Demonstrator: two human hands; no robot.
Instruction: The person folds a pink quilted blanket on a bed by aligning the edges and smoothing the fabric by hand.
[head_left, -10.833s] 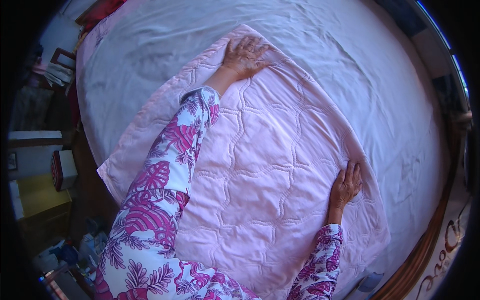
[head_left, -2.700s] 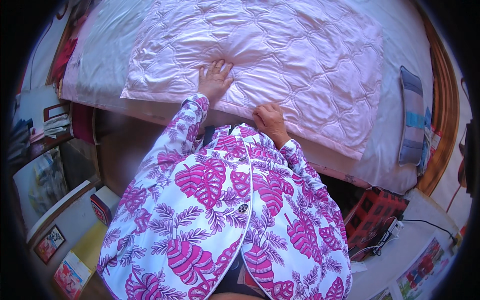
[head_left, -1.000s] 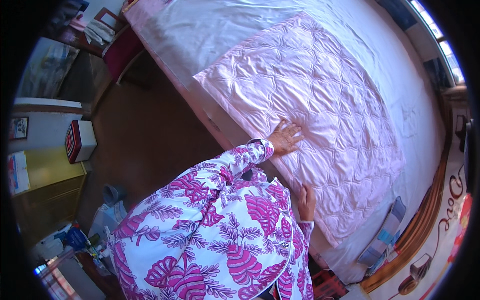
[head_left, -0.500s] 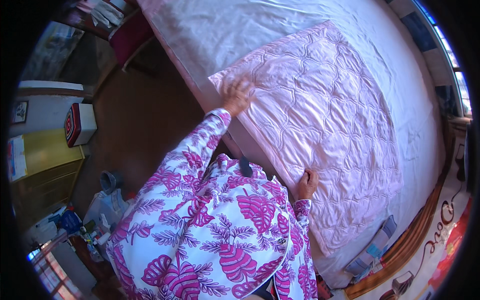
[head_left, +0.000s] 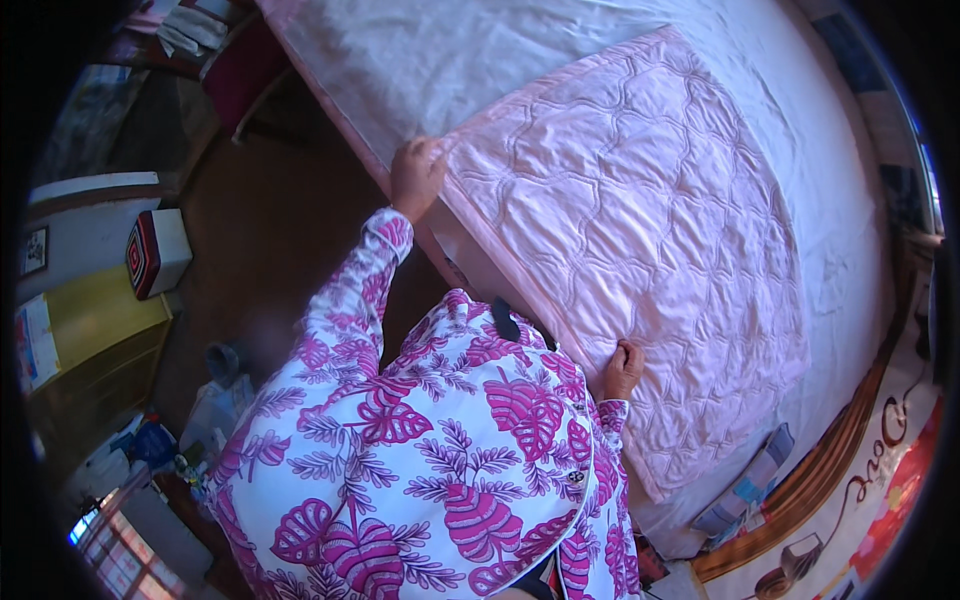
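A pink quilted pad (head_left: pixel 640 230) with wavy stitching lies spread on the bed over a pale sheet (head_left: pixel 400 60). At its far left corner my left hand (head_left: pixel 415 178) has its fingers closed on the quilt's edge. My right hand (head_left: pixel 622 371) rests at the near edge, its fingers curled around the fabric there. Small folds run from the right hand into the quilt. Both forearms wear white sleeves with a purple leaf print.
A wooden headboard (head_left: pixel 840 500) bounds the bed at the lower right, with a folded cloth (head_left: pixel 745 480) beside it. Brown floor (head_left: pixel 270 210) lies left of the bed. Farther left stand a yellow cabinet (head_left: pixel 95 320), a patterned box (head_left: pixel 160 253) and cluttered items. A chair (head_left: pixel 245 75) is at the upper left.
My left hand has moved left from lying on the quilt's surface to its corner, where its fingers have closed. The right hand stays at the near edge.
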